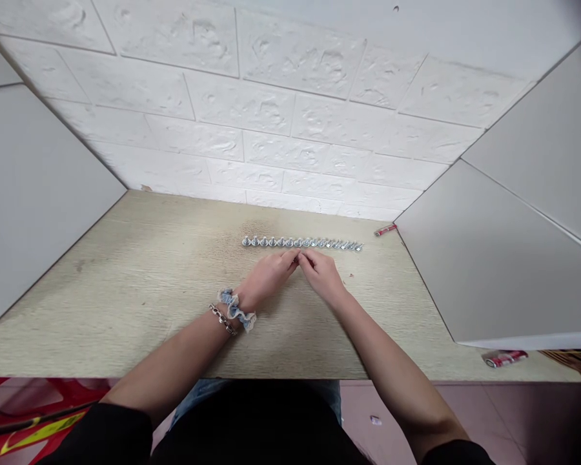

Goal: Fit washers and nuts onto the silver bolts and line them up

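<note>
A straight row of several small silver metal bolts (272, 242) lies across the table; those at the left end look upright, while those at the right end look tilted. Just in front of the middle of this row, my left hand (267, 274) and my right hand (322, 274) meet at the fingertips. Both are closed in a pinch. Whatever sits between the fingers is too small and too hidden to name. On my left wrist are a blue and white scrunchie (237, 310) and a silver chain bracelet (221, 319).
The pale wooden table (174, 290) ends at a white brick-patterned wall (266, 145). Grey-white panels (53, 194) rise at both sides. One red battery (385, 230) lies by the right panel, another red battery (506, 359) nearer me. A wicker edge (574, 363) shows far right.
</note>
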